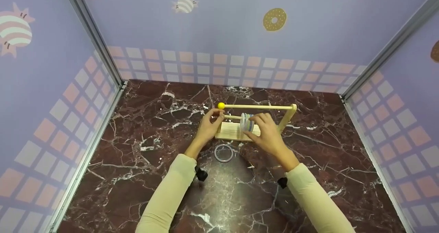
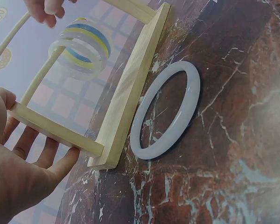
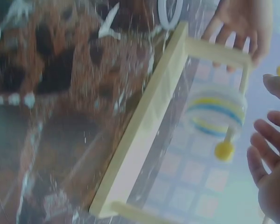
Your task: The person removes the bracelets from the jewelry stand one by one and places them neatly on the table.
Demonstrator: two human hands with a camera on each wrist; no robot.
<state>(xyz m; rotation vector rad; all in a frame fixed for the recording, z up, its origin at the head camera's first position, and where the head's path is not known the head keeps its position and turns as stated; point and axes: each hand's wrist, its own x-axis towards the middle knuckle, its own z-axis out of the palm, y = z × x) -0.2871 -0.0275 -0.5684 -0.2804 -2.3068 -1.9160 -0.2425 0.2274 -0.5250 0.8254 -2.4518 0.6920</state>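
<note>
A pale wooden stand (image 1: pixel 228 130) has a flat base, an upright at each end and two horizontal rods with yellow balls at their tips. My left hand (image 1: pixel 206 127) grips the left upright (image 2: pixel 56 130), thumb over its top end and fingers along its side. Several bangles (image 1: pixel 244 122), clear, white, yellow and blue, hang together on the lower rod (image 2: pixel 42 77). Beside them is my right hand (image 1: pixel 269 137), fingers loosely bent; the right wrist view shows it apart from the bangles (image 3: pixel 214 112). One whitish bangle (image 2: pixel 191 93) lies flat on the table in front of the stand.
Dark red marbled tabletop (image 1: pixel 164 198) surrounds the stand. Lilac panels with pink and white squares (image 1: pixel 202 68) enclose it at the back and both sides, joined by grey metal strips (image 1: pixel 99 44). The upper rod (image 1: pixel 257 107) reaches across behind both hands.
</note>
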